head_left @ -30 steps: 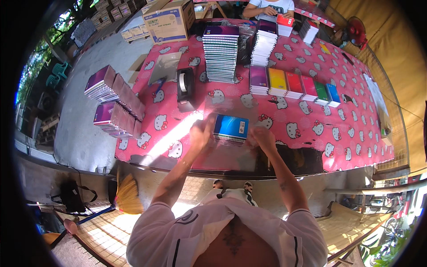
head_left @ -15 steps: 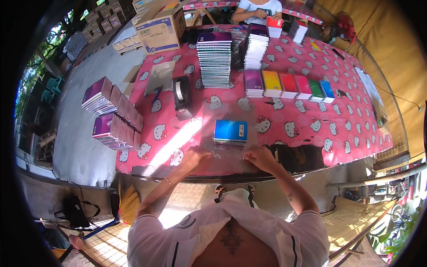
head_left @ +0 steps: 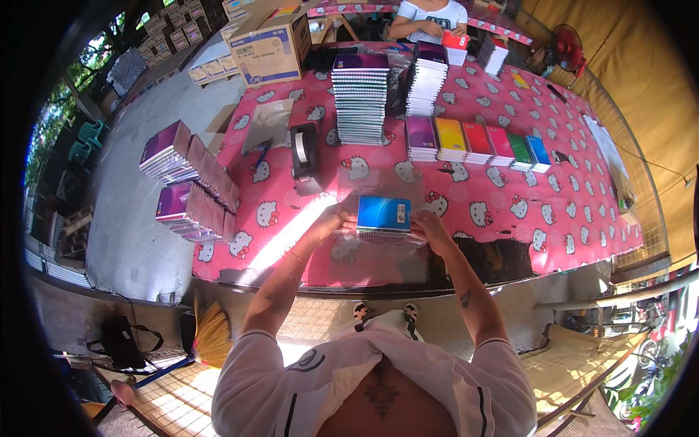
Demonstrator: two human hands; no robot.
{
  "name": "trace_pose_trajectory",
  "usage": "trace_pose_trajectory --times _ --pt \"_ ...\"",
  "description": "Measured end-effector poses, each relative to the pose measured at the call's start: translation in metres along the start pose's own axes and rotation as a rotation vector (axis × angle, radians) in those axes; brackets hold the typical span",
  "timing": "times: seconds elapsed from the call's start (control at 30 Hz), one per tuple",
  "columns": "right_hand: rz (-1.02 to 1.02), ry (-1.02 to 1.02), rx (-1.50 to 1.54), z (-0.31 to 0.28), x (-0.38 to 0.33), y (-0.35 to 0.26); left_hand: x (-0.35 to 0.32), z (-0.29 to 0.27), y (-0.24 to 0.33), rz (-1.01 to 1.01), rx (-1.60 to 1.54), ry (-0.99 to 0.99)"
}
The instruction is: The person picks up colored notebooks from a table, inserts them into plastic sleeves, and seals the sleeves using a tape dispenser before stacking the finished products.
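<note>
A small stack of spiral notebooks with a blue cover (head_left: 384, 216) lies on the pink patterned tablecloth (head_left: 502, 211) right in front of me. My left hand (head_left: 336, 221) grips its left edge and my right hand (head_left: 429, 226) grips its right edge. A thin clear plastic sleeve seems to wrap the stack; its edges are hard to make out. Both forearms reach up from the lower edge.
Behind stand a black tape dispenser (head_left: 302, 156), two tall notebook stacks (head_left: 360, 98), a row of coloured notebook piles (head_left: 477, 142) and a cardboard box (head_left: 271, 51). Purple bundles (head_left: 191, 182) sit at the table's left end. Another person (head_left: 429, 16) works at the far side.
My hands were apart near the table's front edge half a second ago; now they have closed in on both sides of the blue notebook stack.
</note>
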State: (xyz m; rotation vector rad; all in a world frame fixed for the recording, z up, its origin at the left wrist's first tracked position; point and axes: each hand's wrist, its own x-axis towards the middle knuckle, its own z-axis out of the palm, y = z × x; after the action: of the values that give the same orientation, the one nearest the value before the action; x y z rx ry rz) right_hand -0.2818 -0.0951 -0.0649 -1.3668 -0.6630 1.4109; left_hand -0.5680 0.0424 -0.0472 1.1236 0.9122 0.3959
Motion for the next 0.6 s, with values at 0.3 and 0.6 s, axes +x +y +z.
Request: trace_pose_trajectory --times 0.3,0.6 --pt "-0.132 0.436 -0.366 0.033 -0.016 -0.026 -0.012 -0.001 0.001 0.001 -0.033 0.077" --pt "-0.848 0.263 -1.402 0.12 -0.048 0.018 0.03 0.013 0.034 0.569 0.46 0.289"
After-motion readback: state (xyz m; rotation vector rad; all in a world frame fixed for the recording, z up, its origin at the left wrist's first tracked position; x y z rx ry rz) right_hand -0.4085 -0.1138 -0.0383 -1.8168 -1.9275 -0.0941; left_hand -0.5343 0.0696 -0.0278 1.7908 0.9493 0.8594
